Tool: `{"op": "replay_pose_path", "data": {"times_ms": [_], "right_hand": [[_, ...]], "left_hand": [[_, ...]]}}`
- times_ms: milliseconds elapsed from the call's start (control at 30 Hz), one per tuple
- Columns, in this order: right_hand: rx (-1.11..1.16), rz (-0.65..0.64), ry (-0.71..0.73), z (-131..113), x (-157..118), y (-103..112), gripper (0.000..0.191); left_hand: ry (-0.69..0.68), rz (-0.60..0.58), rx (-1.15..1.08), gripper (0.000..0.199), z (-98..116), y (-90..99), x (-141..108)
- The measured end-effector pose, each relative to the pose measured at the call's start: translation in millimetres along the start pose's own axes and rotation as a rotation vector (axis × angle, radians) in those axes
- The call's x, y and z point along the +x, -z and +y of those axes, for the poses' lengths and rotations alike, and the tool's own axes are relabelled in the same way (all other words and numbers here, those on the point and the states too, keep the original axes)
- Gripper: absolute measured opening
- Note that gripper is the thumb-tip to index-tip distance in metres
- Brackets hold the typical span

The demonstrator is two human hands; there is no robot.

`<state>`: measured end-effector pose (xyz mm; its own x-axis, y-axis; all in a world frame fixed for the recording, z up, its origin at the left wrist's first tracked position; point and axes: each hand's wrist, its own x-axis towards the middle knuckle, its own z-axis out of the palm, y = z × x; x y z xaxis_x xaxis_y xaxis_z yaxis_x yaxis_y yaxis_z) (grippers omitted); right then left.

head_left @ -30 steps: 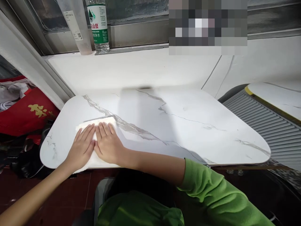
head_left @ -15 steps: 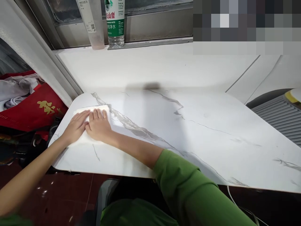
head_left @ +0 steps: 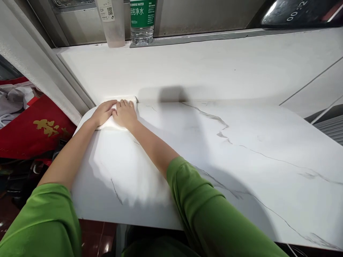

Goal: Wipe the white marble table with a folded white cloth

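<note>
A folded white cloth [head_left: 114, 123] lies at the back left corner of the white marbled table [head_left: 150, 178], its far edge up against the wall. My left hand [head_left: 103, 113] presses flat on the cloth's left part, fingers stretched out to the right. Beside it my right hand [head_left: 125, 114] lies flat on the cloth, its fingers pointing toward the wall. The two hands touch at the thumbs. Neither hand wraps round the cloth.
On the ledge behind stand a clear plastic cup [head_left: 114, 30] and a water bottle [head_left: 142, 25]. A dark device [head_left: 302, 14] showing digits sits on the ledge at right. A red bag [head_left: 40, 125] is left of the table; a grey ribbed object [head_left: 331, 125] is at right.
Both hands and the cloth have slid away from me across the table to the wall. The view has shifted, and the dark device at the upper right now shows.
</note>
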<state>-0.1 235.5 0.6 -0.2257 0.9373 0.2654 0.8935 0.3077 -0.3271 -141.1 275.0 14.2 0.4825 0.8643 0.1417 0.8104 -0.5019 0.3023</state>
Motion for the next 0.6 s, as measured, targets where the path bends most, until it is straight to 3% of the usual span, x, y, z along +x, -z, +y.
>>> {"op": "replay_pose_path", "data": {"times_ms": [333,600], "right_hand": [[0.004,0.035,0.019,2.4,-4.0,-1.9,0.053],[0.009,0.032,0.088,0.2,-52.9,9.9,0.052]], "left_hand": [[0.021,0.025,0.032,0.058,-0.8,-5.7,-2.2],[0.071,0.022,0.081,0.058,42.1,-8.3,-54.1]]}}
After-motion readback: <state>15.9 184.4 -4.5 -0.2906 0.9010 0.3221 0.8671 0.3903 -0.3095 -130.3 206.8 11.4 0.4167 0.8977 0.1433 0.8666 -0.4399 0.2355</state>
